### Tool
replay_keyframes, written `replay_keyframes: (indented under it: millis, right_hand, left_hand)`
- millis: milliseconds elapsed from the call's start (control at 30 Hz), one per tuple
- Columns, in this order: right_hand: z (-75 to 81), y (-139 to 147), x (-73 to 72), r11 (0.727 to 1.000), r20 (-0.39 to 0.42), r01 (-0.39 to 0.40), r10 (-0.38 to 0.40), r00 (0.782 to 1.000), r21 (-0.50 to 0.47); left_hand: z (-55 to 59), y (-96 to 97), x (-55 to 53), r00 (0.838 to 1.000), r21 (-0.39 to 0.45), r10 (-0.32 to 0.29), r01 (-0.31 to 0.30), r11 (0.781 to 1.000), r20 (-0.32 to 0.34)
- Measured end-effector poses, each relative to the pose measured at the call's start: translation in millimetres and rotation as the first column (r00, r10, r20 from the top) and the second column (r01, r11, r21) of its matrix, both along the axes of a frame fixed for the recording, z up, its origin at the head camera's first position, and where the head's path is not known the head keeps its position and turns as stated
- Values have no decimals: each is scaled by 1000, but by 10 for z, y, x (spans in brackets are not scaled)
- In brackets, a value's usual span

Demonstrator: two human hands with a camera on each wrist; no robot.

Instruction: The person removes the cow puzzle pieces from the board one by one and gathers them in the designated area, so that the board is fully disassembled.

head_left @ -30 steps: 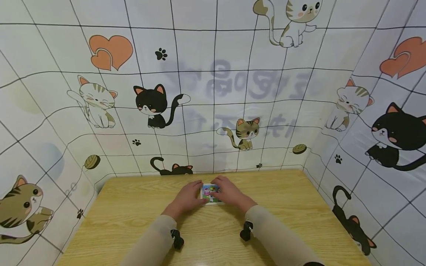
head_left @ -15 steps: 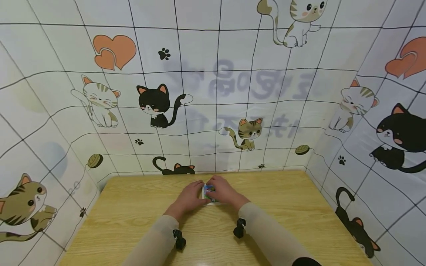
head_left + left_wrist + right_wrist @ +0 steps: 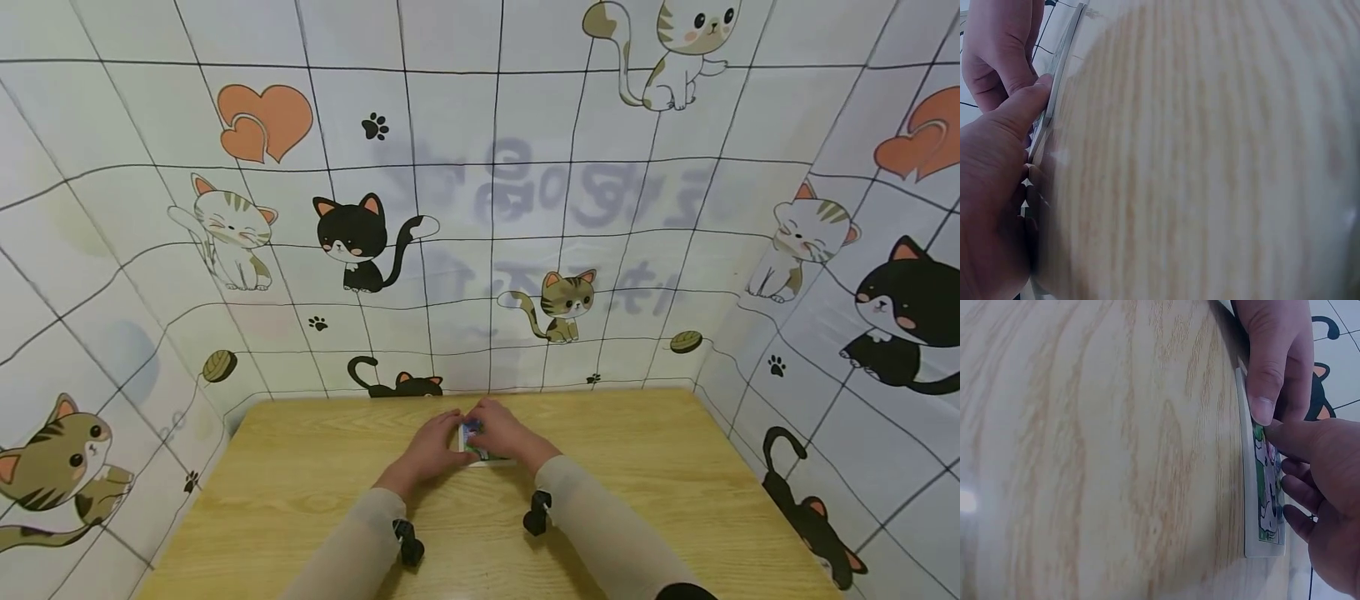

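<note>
A small flat board with a white rim and a colourful cartoon picture (image 3: 472,431) lies near the table's far edge, between the two hands. My left hand (image 3: 432,447) holds it at its left side, thumb on the near edge and fingers towards the far corner. In the left wrist view the left thumb (image 3: 1029,103) presses against the rim. Over the right part of the picture lies my right hand (image 3: 501,431), hiding much of it. The right wrist view shows the white rim (image 3: 1250,506), with the right thumb (image 3: 1297,436) on the picture and loosely bent fingers beside it.
The wood-grain table (image 3: 330,475) is bordered by white cloth walls (image 3: 465,250) printed with grid lines and cartoon cats. Black devices (image 3: 409,546) are strapped at both wrists, over beige sleeves (image 3: 622,533).
My right hand has shifted left across the picture, covering more of its middle. The left hand keeps its place at the board's left side. The head view has shifted slightly.
</note>
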State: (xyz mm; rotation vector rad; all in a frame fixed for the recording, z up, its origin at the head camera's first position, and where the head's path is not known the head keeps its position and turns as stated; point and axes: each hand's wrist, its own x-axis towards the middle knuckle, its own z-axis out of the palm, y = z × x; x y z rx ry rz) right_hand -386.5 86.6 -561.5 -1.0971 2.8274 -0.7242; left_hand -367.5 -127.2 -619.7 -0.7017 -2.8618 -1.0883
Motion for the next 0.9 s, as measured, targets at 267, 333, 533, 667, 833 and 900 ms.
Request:
replay_keyframes:
  millis: [267, 333, 533, 667, 833, 900]
  right_hand:
    - [-1, -13, 1, 997, 107, 72, -67, 992, -36]
    - [1, -23, -3, 996, 125, 84, -79, 989, -41]
    - [10, -51, 3, 998, 90, 53, -50, 995, -28]
    - [-4, -49, -7, 999, 69, 34, -35, 997, 2]
    - [-3, -38, -56, 999, 91, 36, -35, 995, -11]
    - [-12, -34, -87, 999, 101, 38, -35, 994, -27]
  left_hand:
    - [131, 30, 113, 1000, -11, 16, -16, 1000, 6]
    - [177, 36, 135, 1000, -15, 17, -17, 1000, 9]
    - [162, 21, 129, 1000, -15, 21, -21, 1000, 15]
    - [46, -6, 67, 1000, 9, 20, -20, 1000, 14]
    - [-9, -9, 24, 1000, 24, 13, -13, 1000, -1]
    - [1, 1, 29, 1000, 22, 16, -16, 1000, 4]
